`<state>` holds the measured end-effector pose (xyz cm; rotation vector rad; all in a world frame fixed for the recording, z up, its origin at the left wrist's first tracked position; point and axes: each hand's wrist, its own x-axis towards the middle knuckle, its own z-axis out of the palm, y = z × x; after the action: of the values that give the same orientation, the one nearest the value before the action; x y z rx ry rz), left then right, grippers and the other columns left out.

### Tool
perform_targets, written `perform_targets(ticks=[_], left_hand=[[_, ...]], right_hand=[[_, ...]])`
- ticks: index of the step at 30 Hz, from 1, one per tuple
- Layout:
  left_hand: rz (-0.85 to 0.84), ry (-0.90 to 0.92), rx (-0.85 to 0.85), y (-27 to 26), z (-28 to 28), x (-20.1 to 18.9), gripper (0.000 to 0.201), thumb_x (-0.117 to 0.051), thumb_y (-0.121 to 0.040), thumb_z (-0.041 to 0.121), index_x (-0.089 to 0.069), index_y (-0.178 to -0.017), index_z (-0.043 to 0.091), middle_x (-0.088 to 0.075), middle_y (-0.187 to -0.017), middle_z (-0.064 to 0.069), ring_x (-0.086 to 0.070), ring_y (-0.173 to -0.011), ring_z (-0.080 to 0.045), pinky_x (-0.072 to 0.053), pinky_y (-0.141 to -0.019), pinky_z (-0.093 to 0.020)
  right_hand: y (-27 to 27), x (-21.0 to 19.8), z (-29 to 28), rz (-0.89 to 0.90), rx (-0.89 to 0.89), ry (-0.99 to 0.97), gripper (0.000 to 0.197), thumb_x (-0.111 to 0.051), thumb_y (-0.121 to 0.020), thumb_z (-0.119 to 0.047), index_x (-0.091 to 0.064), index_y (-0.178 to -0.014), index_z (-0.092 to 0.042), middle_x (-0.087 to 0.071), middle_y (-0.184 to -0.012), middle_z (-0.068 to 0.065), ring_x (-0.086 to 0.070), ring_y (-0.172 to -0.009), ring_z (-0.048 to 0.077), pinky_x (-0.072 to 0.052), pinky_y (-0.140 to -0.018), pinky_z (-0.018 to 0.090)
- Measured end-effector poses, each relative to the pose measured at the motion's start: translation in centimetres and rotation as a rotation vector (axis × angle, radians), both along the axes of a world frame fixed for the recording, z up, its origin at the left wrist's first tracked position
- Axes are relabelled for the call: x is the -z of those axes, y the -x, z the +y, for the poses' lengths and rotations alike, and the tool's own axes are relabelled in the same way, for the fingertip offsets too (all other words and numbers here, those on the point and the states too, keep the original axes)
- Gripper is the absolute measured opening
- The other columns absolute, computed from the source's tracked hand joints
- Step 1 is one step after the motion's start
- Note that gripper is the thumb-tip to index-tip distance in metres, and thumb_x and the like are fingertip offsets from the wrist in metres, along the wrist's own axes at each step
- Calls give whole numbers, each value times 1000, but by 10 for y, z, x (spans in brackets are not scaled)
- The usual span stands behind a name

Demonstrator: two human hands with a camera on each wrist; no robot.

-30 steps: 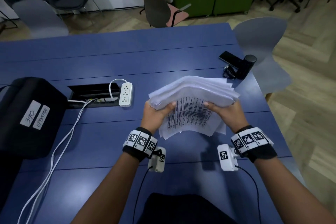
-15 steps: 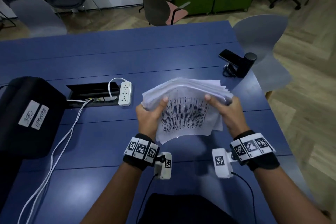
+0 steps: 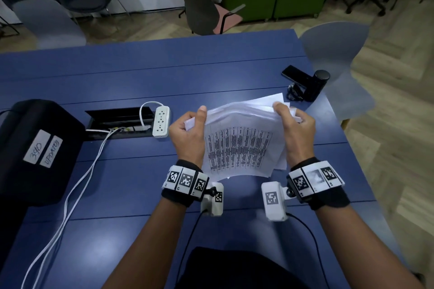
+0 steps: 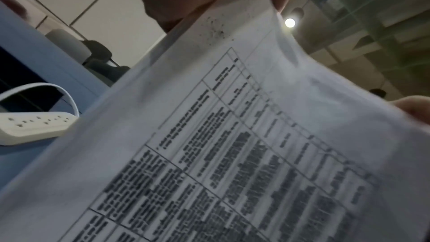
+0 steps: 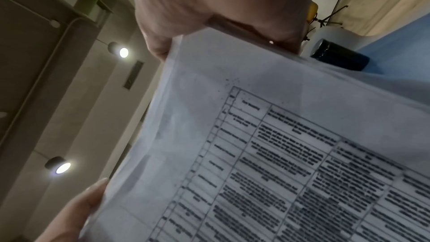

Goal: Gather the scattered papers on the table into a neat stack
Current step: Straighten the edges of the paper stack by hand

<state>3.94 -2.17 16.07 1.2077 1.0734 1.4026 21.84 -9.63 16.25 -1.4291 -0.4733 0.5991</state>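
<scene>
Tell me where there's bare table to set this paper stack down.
Bare blue table lies under the papers, between the power strip and the right edge. The far half is bare too. It is crowded by the black case and cables on the left, and by the phone and black cylinder.

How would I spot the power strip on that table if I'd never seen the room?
Start at the blue table. Left of the held papers is a dark cable slot; the power strip lies at its right end. It is the only white, socketed bar, with a looping white cord.
</scene>
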Motion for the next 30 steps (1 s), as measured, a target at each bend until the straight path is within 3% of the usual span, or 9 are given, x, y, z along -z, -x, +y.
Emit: perform_targets(ticks=[4,7,10,13,16,18,21,25,30], left_hand=[[-13,35,188,16,7,12,39,-83,-56,54,-66,-74,23,-67,-64,17,-62,-61,1,-52,-59,-18],[43,205,372,23,5,41,41,-93,-50,19,-75,-86,28,-76,-88,6,-71,-87,-11,-59,-81,-35],[128,260,409,21,-2,46,44,-83,-66,-1,-73,-93,32,-75,-101,0,-69,-101,-22,-51,-95,-52],[115,279,318,15,0,29,39,-84,-69,7,-68,-102,20,-74,-100,1,-70,-96,-15,-54,-91,-46],[82,241,226,11,2,4,68,-90,-60,27,-57,-117,6,-70,-110,-7,-68,-103,-19,-56,-89,-42],[31,172,253,9,-4,-5,36,-83,-71,10,-67,-102,18,-74,-100,-2,-70,-98,-17,-57,-85,-35],[87,188,323,13,-17,3,42,-74,-75,-6,-74,-86,34,-75,-90,7,-71,-90,-9,-58,-81,-33],[280,244,358,31,-16,26,24,-79,-71,-3,-70,-89,12,-73,-85,-1,-68,-78,-14,-57,-81,-45],[479,-49,547,34,2,-36,37,-81,-65,36,-73,-99,23,-75,-92,4,-69,-81,-9,-54,-77,-23]], right_hand=[[-7,12,-10,-41,-211,-46,24,-79,-73,-42,-66,-76,-22,-68,-74,-13,-63,-74,9,-49,-73,22],[-12,36,-17,-48,-388,152,52,-89,-59,-36,-67,-102,-17,-75,-97,-1,-71,-94,12,-56,-89,33],[-11,46,-20,-74,-377,156,46,-87,-63,-7,-67,-105,-8,-74,-102,8,-71,-96,16,-56,-90,40],[-10,26,-20,-125,-283,88,32,-85,-65,-4,-69,-93,-9,-73,-94,7,-72,-89,13,-59,-83,33],[-11,-5,-19,-201,-238,-30,33,-85,-65,-2,-68,-87,-19,-74,-87,-8,-72,-86,6,-59,-78,25],[-11,-18,-24,-225,-237,-103,39,-84,-66,1,-67,-91,-23,-74,-88,-12,-71,-90,4,-58,-80,24],[-16,16,-25,-257,-263,73,42,-90,-62,-18,-71,-99,-14,-74,-96,1,-71,-93,9,-59,-84,31],[-28,76,-28,-287,-314,368,53,-90,-59,-34,-69,-102,-10,-74,-99,8,-70,-96,23,-57,-85,45],[-32,73,-20,-449,-333,407,30,-84,-69,-35,-75,-88,-14,-74,-85,16,-71,-82,29,-57,-76,50]])
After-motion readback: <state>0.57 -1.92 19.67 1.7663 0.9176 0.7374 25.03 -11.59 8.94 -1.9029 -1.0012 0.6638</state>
